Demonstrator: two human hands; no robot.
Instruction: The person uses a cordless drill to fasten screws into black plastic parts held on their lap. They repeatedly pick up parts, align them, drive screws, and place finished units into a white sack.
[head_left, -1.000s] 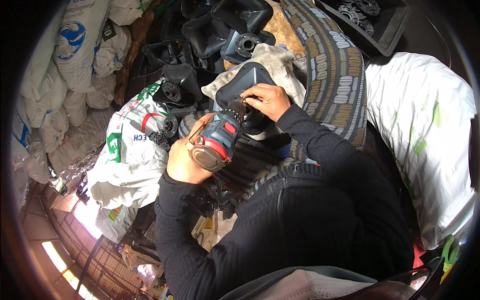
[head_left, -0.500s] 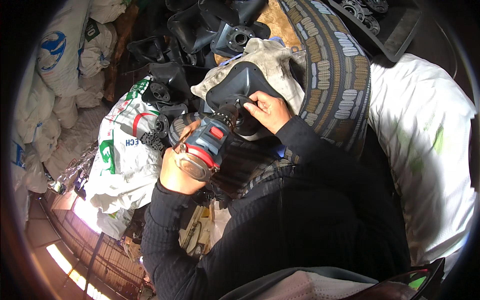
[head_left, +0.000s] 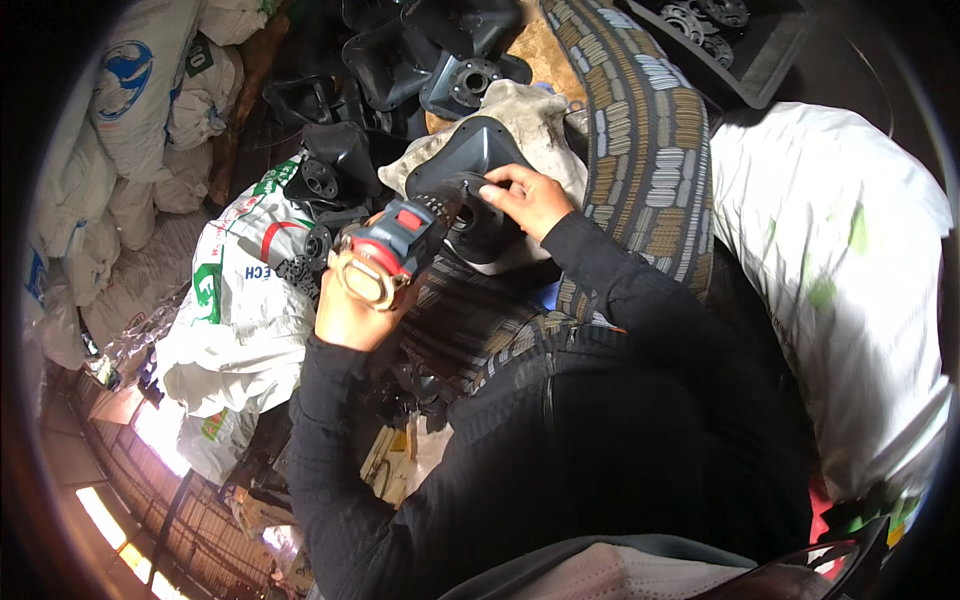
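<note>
Black moulded plastic base plate (head_left: 470,165), roughly triangular, lies on a dirty cloth (head_left: 535,110) over my lap, up and right of my left hand (head_left: 345,315). That hand's fingers are wrapped round the red and grey power drill (head_left: 400,240), whose long axis points at the plate's hub, where my right hand (head_left: 530,195) pinches.

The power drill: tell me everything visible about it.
The power drill has a dark blue-grey body with red trim and a pale, worn rear end facing the camera. It looks like hard plastic. The left hand grips it from below, tilted, nose pointing up and right into the hub of a black moulded part. The right hand steadies that part beside the nose. Its bit is hidden.
</note>
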